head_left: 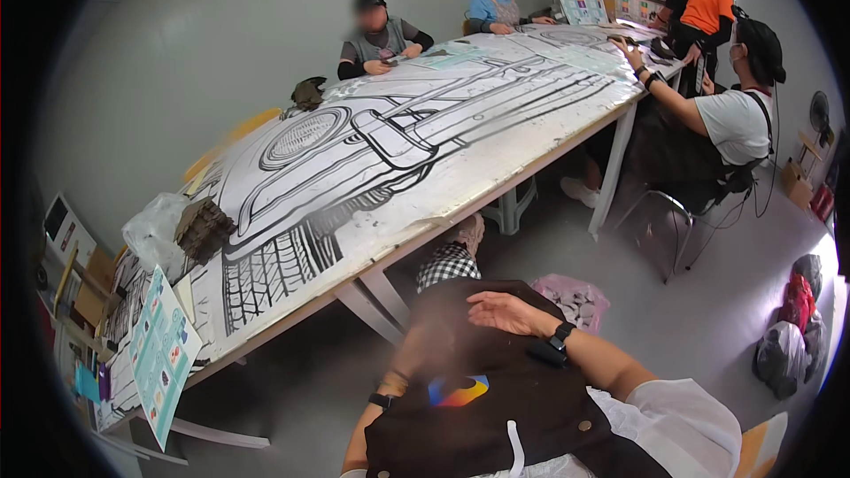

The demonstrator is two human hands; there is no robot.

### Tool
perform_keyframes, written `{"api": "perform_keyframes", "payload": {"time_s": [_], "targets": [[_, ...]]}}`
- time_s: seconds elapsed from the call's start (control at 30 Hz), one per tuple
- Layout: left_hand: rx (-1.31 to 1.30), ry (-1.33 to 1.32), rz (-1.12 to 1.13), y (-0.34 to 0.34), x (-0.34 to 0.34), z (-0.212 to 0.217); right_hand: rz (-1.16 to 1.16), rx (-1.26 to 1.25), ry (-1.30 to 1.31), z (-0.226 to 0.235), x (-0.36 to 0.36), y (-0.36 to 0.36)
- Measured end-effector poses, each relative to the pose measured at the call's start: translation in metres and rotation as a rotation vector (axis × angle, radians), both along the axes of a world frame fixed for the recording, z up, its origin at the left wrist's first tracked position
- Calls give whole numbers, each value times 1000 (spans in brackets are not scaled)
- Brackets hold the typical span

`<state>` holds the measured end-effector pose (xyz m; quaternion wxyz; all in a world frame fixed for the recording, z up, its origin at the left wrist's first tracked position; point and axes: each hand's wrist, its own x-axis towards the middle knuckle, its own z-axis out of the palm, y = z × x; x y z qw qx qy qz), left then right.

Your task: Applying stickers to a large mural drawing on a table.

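Observation:
My right hand [509, 312] is held above my dark apron [496, 429], fingers stretched out and apart, with nothing in it. My left hand [436, 332] is beside it over the apron, smeared so that its fingers cannot be made out. Both wrists carry dark bands. Beyond my hands stands a long table [425, 228], its top covered by a large black-and-white line drawing [390, 137]. Neither hand touches the table. A stack of dark brown pieces [204, 230] lies on its left part, next to a clear plastic bag [152, 226].
A printed card [166, 358] leans at the table's left end. Several people sit or stand around the far part, one on a chair [677, 204] at right. A pink bag of scraps [575, 299] and a stool [513, 206] are on the floor; filled bags [784, 350] lie far right.

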<state>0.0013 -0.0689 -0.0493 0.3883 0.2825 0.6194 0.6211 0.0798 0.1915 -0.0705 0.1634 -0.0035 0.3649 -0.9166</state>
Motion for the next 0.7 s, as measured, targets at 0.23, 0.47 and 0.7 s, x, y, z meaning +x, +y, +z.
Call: {"api": "perform_keyframes", "payload": {"time_s": [0.23,0.47,0.7], "targets": [[-231,180,-7,-2,-9,-9,14,-27,4,-2,-1,3],[-146,57,61,2,-2,1,14,-37,-4,-1,0,3],[-131,41,74,2,-1,-2,41,-51,63,-4,0,4]]}}
